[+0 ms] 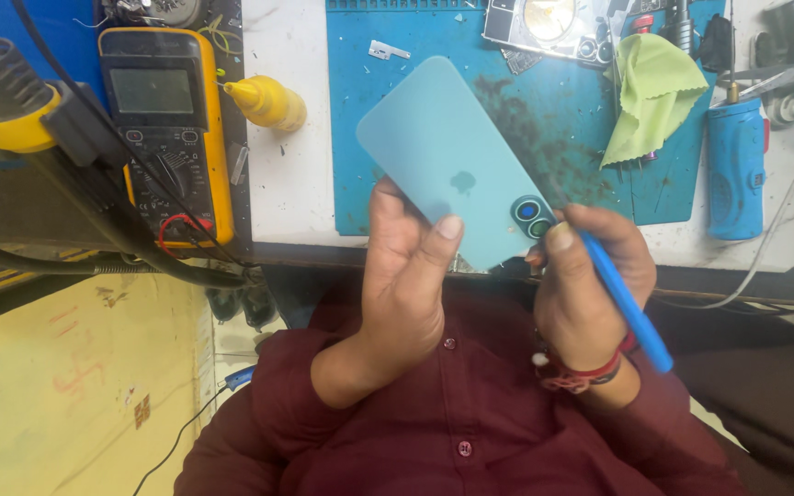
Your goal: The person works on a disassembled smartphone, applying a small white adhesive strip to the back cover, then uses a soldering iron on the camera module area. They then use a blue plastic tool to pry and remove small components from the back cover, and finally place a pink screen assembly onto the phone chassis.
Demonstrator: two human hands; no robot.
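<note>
left hand fingers grasp pale teal smartphone back | right hand fingers pinch blue plastic pry tool at phone's 4 o'clock camera corner | risk: tip slips, scratching lens

white workbench, blue mat

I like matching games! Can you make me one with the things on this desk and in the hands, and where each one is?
Things:
1. light teal smartphone
2. blue plastic pry tool
3. yellow multimeter with grey screen
4. crumpled green cloth

Places:
A. lying on the blue work mat, far side
B. gripped in the right hand
C. left of the yellow squeeze bottle
D. held up by the left hand

Pairs: 1-D, 2-B, 3-C, 4-A
</note>
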